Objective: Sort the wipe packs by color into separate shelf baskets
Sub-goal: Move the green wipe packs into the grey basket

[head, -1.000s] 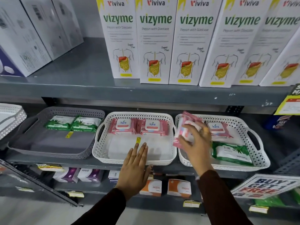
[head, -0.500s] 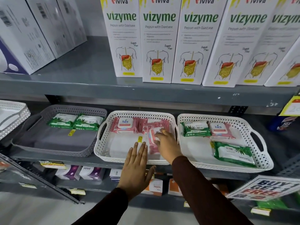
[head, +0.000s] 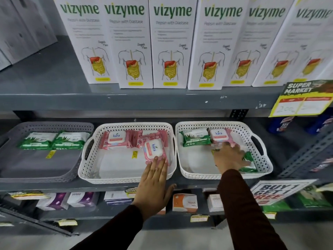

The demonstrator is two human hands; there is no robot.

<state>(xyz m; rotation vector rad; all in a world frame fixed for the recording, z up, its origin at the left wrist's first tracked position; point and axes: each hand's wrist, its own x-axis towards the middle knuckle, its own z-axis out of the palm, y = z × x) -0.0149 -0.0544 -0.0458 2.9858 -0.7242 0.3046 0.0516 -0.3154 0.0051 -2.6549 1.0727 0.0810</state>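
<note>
The middle white basket [head: 126,175] holds three pink wipe packs; the nearest pink pack [head: 154,150] lies lengthwise near its front right. My left hand [head: 153,184] rests flat on this basket's front rim, fingers apart, fingertips touching that pack. The right white basket [head: 196,173] holds a green pack [head: 195,138] at the back left, a pink pack [head: 219,135] beside it, and another green pack [head: 249,162] at the front right. My right hand [head: 228,156] is spread palm down over the front green pack, fingertips at the pink pack's front edge. The grey basket [head: 45,168] holds two green packs [head: 54,140].
A row of tall white Vizyme boxes [head: 171,42] stands on the shelf above. Small boxes [head: 184,202] fill the shelf below. Promo signs hang at the right: a yellow one [head: 306,100] and a "Buy 1 Get 1 Free" card [head: 277,191].
My right hand carried a pink pack from the right basket to the middle basket, let it go there, and went back empty to the right basket. The left hand stayed on the rim.
</note>
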